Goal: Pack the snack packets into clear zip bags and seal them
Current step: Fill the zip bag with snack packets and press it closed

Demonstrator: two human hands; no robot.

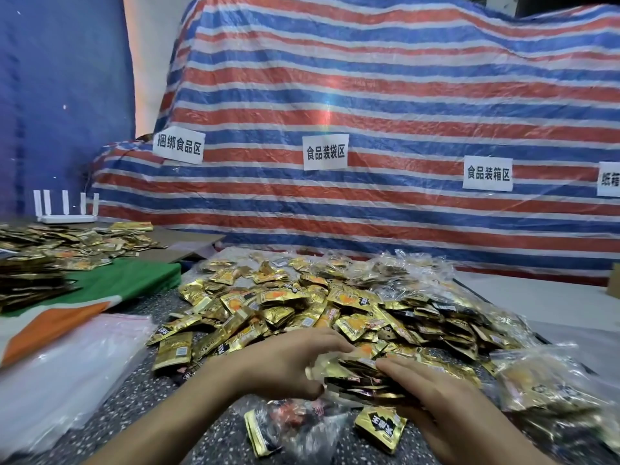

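Observation:
A big heap of gold snack packets covers the speckled table in front of me. Between my hands is a stacked bundle of packets. My left hand closes on its left side and my right hand presses on its right side. Below the bundle lies a clear zip bag with a few packets in it, crumpled on the table. One loose gold packet lies next to that bag. Whether the bag's mouth is open is hidden by my hands.
A stack of empty clear zip bags lies at the left. Filled bags sit at the right. A green and orange cloth, more packets and a white router are at the far left. A striped tarp with paper labels rises behind.

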